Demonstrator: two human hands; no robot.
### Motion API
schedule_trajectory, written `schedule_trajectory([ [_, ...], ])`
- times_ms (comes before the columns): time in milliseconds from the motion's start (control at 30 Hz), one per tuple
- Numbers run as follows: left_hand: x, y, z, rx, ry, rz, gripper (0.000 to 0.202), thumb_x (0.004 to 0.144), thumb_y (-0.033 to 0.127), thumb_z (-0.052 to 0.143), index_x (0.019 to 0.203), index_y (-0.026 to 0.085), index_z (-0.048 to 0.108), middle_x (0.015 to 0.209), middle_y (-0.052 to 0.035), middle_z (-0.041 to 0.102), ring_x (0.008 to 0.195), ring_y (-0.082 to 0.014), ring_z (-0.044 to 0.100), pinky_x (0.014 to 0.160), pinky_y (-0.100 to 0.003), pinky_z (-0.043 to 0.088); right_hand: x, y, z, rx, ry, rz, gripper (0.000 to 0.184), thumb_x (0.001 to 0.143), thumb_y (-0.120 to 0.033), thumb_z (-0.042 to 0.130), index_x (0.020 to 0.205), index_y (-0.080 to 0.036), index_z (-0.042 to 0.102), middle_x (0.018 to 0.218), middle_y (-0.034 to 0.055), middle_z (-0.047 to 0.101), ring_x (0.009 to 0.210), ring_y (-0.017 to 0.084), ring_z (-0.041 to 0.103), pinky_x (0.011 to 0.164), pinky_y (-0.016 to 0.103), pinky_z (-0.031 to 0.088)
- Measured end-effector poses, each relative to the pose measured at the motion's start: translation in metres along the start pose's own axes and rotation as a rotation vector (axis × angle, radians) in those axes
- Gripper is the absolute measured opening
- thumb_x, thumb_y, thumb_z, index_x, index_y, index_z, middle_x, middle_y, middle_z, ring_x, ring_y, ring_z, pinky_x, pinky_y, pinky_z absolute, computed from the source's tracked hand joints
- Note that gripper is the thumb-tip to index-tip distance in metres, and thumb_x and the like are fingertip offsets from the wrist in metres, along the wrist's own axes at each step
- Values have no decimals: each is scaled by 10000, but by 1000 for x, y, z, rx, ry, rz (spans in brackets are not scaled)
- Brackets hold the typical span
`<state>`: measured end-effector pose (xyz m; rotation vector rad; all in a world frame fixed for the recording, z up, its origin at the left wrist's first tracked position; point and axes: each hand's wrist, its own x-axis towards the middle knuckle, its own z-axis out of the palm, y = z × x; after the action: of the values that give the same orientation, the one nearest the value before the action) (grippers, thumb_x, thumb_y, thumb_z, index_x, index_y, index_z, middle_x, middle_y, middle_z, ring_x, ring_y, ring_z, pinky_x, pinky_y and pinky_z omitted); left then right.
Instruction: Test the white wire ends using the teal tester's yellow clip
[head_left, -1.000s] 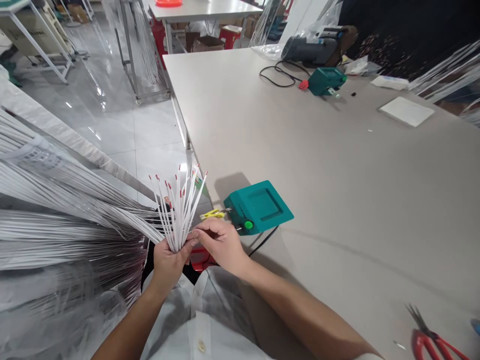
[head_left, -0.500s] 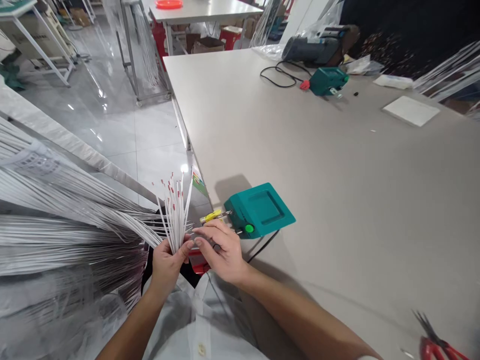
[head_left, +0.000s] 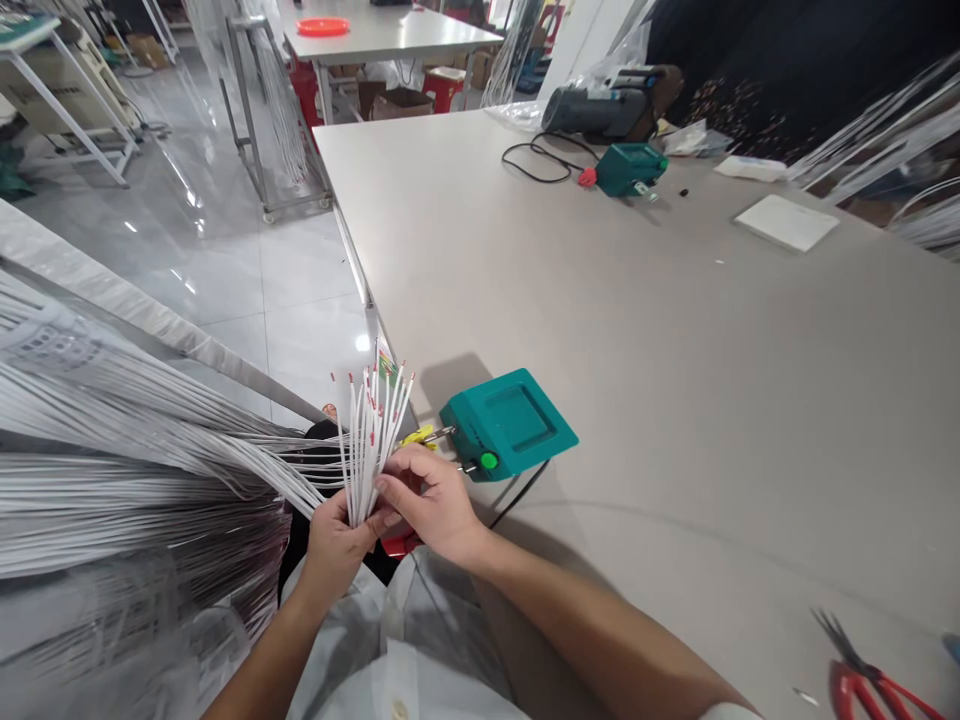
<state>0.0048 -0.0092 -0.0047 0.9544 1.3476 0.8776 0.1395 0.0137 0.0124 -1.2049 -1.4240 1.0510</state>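
Observation:
My left hand (head_left: pixel 335 545) is closed around a bundle of thin white wires (head_left: pixel 365 450) with red tips, which fan out upward. Against the right side of this bundle, my right hand (head_left: pixel 431 505) has its thumb and fingers bent together on some of the wires. Just beyond it, near the table edge, is a teal device (head_left: pixel 517 425) with a green button and metal posts. A yellow clip (head_left: pixel 417 438) is at one of those posts, partly hidden by my right hand.
Long bundles of white wires (head_left: pixel 150 420) lie along a rack at left. Red-handled pliers (head_left: pixel 859 670) rest at the lower right of the table (head_left: pixel 637 350). Farther back are a second teal device (head_left: pixel 630 170), a dark motor (head_left: pixel 589 112) and a white pad (head_left: pixel 786 222).
My right hand has moved left from beside the bundle to meet its wires. The wire tips have shifted right and fan differently. The whole view has turned slightly.

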Motion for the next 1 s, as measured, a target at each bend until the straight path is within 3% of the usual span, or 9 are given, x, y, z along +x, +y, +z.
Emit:
schedule_trajectory([
  [200,4,-15,-10,-168,-44,36,263,673,374,667,635,133,568,448,58,454,403,-58,360,399,-188,278,-2,-1,2,96,25,83,153,761,-253,549,634,-171,526,617,-11,494,566,101,447,530,220,372],
  [300,8,-11,-10,-260,29,-6,292,742,401,597,625,137,552,484,27,522,421,-73,436,427,-197,336,-3,-1,0,101,23,33,177,784,-257,518,628,-174,499,614,-10,476,574,104,436,538,226,371],
  [400,12,1,-9,-395,131,-53,281,724,398,622,646,139,549,538,11,568,467,-83,499,479,-203,400,-4,0,-2,20,-1,-64,177,780,-230,515,615,-181,474,605,-14,464,576,106,434,545,229,372],
  [500,12,11,-10,-495,201,-24,250,693,365,664,653,147,549,477,56,498,398,-45,413,396,-161,327,-6,3,-2,-84,-129,-123,142,768,-200,515,629,-182,493,623,-6,497,596,114,462,567,236,384],
  [633,5,16,-11,-454,206,13,242,594,247,753,771,133,633,453,83,447,369,-15,327,356,-142,251,-11,9,3,-182,-258,-128,110,766,-186,514,658,-181,537,625,-7,501,587,113,469,550,227,379],
  [833,-2,12,-3,-279,177,18,245,624,294,724,762,98,675,587,-15,607,390,-28,352,345,-166,258,-14,14,6,-266,-328,-157,93,754,-152,510,696,-182,576,628,-7,500,584,111,475,552,222,396],
  [900,-2,9,-2,-261,209,36,250,634,309,715,764,101,670,569,-10,603,380,-32,344,339,-171,251,-12,12,3,-231,-285,-161,99,776,-173,506,727,-181,592,650,4,519,598,117,490,565,232,411],
  [1000,-3,7,-2,-248,267,43,261,633,321,712,785,113,667,559,-3,606,368,-36,344,335,-173,252,-9,6,-1,-150,-101,-144,111,802,-200,503,746,-176,596,684,25,549,630,127,507,582,248,424],
])
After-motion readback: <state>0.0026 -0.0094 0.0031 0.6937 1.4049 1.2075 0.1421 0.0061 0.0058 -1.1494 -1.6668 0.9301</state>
